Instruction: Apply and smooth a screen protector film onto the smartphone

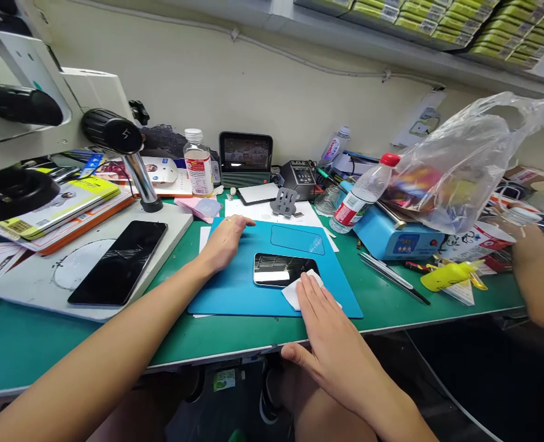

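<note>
Phone point(274, 268) lay on a blue mat point(235, 299) near the front edge of the table point(193, 344). The right hand point(325, 328) — fingers straight, side by side — lay flat on a white cloth point(291, 298) at the phone's near right corner; the left hand point(225, 244) rested at the mat's left edge — its grip I could not tell.
</note>
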Demonstrator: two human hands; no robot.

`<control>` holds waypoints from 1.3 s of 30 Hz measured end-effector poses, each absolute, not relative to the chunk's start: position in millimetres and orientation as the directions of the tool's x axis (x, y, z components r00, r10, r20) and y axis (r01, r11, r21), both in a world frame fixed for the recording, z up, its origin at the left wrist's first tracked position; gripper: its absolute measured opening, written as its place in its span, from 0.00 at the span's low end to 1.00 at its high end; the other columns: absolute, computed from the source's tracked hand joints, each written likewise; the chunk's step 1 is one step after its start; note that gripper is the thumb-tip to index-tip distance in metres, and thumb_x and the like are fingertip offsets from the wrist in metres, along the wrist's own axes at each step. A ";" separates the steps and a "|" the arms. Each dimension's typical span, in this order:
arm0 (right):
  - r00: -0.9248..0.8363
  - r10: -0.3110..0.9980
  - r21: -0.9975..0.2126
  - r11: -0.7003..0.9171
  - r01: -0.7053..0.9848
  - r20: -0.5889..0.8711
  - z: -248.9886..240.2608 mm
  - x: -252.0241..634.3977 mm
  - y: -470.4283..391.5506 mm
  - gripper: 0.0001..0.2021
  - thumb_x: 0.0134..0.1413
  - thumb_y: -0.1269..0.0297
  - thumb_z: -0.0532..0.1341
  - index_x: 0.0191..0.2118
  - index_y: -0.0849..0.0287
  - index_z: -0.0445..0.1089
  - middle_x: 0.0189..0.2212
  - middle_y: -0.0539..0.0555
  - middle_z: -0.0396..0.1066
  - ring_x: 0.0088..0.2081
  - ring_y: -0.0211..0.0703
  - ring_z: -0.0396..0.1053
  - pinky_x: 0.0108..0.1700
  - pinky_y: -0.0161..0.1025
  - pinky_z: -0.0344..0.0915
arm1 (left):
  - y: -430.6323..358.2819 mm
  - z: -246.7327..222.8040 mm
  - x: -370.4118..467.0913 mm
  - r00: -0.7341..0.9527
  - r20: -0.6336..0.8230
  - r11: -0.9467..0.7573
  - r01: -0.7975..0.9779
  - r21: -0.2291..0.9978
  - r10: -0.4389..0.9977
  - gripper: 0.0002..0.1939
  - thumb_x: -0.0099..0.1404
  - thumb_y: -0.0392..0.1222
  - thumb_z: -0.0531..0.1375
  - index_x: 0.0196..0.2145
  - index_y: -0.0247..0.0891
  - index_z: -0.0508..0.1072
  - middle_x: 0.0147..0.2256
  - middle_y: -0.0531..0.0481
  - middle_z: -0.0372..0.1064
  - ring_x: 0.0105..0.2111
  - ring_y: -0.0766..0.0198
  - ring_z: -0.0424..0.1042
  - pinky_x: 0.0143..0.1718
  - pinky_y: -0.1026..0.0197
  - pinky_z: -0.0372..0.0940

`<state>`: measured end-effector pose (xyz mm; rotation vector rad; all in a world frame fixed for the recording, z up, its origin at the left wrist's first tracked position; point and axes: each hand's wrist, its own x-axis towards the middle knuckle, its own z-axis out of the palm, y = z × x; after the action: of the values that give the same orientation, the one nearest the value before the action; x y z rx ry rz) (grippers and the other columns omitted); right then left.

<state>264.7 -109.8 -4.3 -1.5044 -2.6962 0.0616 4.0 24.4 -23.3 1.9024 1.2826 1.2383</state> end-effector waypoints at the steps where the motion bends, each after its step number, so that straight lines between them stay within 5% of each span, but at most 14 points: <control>1: -0.536 0.844 -0.073 0.536 0.841 0.021 -4.1 261.3 -108.2 0.50 0.61 0.34 0.52 0.73 0.72 0.46 0.73 0.70 0.39 0.73 0.64 0.38 0.70 0.62 0.52 | 24.6 -23.2 4.2 0.132 0.399 -0.415 0.428 0.803 0.907 0.39 0.74 0.66 0.34 0.47 0.39 0.77 0.48 0.42 0.74 0.49 0.52 0.71 0.54 0.48 0.65; 14: -0.637 0.766 -0.255 0.600 0.758 -0.090 15.8 208.6 -56.7 0.46 0.64 0.35 0.48 0.73 0.71 0.47 0.73 0.67 0.40 0.74 0.58 0.38 0.72 0.58 0.46 | 26.5 -22.2 3.6 0.144 0.416 -0.437 0.401 0.805 0.898 0.39 0.74 0.65 0.34 0.46 0.37 0.76 0.48 0.41 0.74 0.49 0.52 0.70 0.55 0.47 0.64; 23: -0.573 0.816 -0.213 0.548 0.809 -0.076 5.2 268.3 -70.6 0.44 0.65 0.36 0.47 0.74 0.64 0.46 0.74 0.61 0.40 0.74 0.56 0.39 0.72 0.58 0.46 | 25.7 -20.8 3.5 0.137 0.407 -0.425 0.417 0.803 0.903 0.38 0.75 0.65 0.34 0.45 0.38 0.76 0.47 0.42 0.74 0.49 0.52 0.71 0.57 0.47 0.63; 30: -0.422 0.898 -0.102 0.412 0.905 -0.121 5.6 247.3 -45.1 0.53 0.61 0.30 0.44 0.73 0.76 0.42 0.74 0.70 0.34 0.74 0.61 0.34 0.72 0.60 0.42 | 25.1 -19.0 4.0 0.153 0.405 -0.430 0.429 0.794 0.901 0.35 0.76 0.61 0.36 0.45 0.39 0.77 0.47 0.43 0.75 0.50 0.53 0.71 0.58 0.48 0.63; 39: -0.531 0.838 -0.244 0.493 0.835 -0.127 8.6 168.8 -35.0 0.56 0.58 0.28 0.47 0.73 0.78 0.43 0.74 0.73 0.31 0.74 0.61 0.28 0.74 0.56 0.35 | 26.4 -19.4 4.7 0.137 0.414 -0.432 0.413 0.802 0.900 0.37 0.75 0.63 0.35 0.44 0.37 0.77 0.46 0.42 0.75 0.49 0.53 0.72 0.57 0.48 0.64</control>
<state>168.8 -35.0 8.6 -1.5168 -2.7066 0.4353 4.7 26.4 -19.4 1.9135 1.2561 1.2573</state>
